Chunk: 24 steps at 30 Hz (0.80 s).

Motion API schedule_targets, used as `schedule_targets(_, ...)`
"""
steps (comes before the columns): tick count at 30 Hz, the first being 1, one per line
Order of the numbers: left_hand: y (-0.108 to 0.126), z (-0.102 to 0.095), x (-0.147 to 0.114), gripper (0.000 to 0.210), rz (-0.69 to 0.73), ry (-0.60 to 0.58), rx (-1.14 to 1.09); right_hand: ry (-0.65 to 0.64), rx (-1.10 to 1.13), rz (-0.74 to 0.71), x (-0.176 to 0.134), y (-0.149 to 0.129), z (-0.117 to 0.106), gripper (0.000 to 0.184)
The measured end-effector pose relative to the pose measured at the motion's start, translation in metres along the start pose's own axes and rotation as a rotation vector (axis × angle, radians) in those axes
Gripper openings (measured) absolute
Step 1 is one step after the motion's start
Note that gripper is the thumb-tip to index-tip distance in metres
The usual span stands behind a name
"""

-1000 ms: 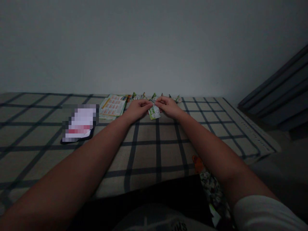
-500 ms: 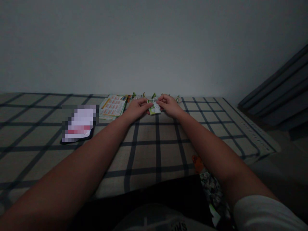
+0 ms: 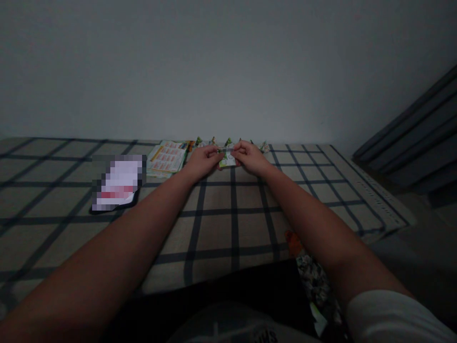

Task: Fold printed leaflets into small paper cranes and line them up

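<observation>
Between my two hands is a small piece of green and white printed paper [image 3: 227, 162]. My left hand [image 3: 204, 161] pinches its left side, thumb on top. The right side is gripped by my right hand [image 3: 251, 157], fingers bent and thumb pressing on the paper. The paper's upper edge looks folded over or tilted. Just behind the hands stand several small folded paper pieces [image 3: 229, 141] in a row, partly covered by my fingers. Left of my left hand lies a stack of printed sheets [image 3: 167, 156].
A phone [image 3: 119, 183] with a blurred screen lies on the checked cloth [image 3: 217, 228] at the left. The wall [image 3: 228, 71] rises behind the cloth's far edge. Near my right forearm are an orange item [image 3: 293, 243] and a patterned bundle [image 3: 314, 276]. A grey curtain [image 3: 417, 133] hangs at right.
The paper's visible face has become shorter, its upper part now folded or tipped toward me. Both hands stay in nearly the same place.
</observation>
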State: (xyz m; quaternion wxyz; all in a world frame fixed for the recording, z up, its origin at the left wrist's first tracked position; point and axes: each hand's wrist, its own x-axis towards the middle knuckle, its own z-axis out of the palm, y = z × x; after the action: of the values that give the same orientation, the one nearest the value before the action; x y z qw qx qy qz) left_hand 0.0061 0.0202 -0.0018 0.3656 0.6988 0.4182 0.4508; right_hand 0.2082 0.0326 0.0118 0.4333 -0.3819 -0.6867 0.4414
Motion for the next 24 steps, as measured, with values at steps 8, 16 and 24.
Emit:
schedule_targets(8,0.0066,0.0003,-0.0021,0.024,-0.017,0.010,0.000,-0.043,0.047,0.080,-0.0014,-0.0007,0.0003,0.013)
schedule_targets(16,0.0029,0.0016,-0.0005,0.028,-0.016,-0.018,-0.085,-0.019,0.034,0.086,-0.0014,-0.0033,0.0015,0.019)
schedule_targets(24,0.0028,0.0023,-0.0013,0.027,-0.035,-0.023,-0.084,-0.011,0.048,0.099,-0.0010,-0.0034,0.0021,0.020)
